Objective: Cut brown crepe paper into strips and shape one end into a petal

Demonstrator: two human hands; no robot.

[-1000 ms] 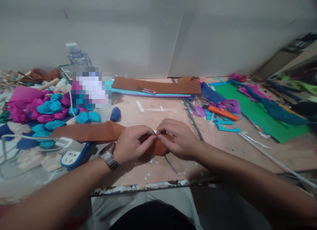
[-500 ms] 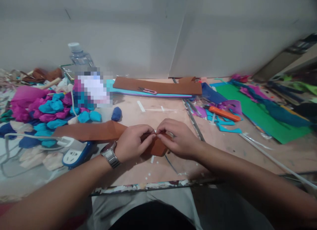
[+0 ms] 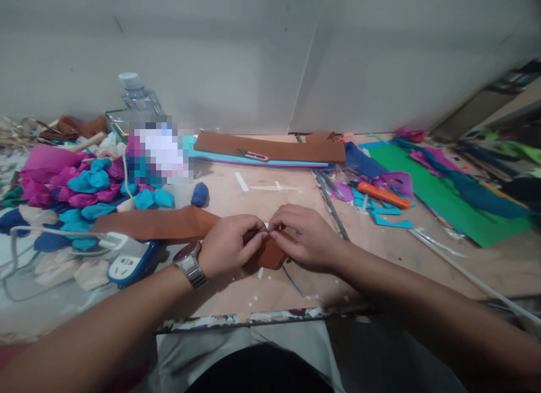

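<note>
A long brown strip of soft-looking sheet material lies across the table and passes behind my left hand. Its right end shows below my fingers. Thumb and fingers of my left hand are pinched on the strip's upper edge. My right hand pinches the same edge, its fingertips almost touching those of the left. What lies exactly between the fingertips is hidden. Just beyond the left hand sits a small dark blue wrapped lump.
Left stands a heap of magenta and turquoise lumps, with a white-and-blue power strip in front. At the back, pink thread snips rest on a stacked brown strip. Right are an orange cutter and a green sheet.
Both hands keep their pinch on the brown strip, with only a tiny shift at the fingertips. The whole view has moved very slightly.
</note>
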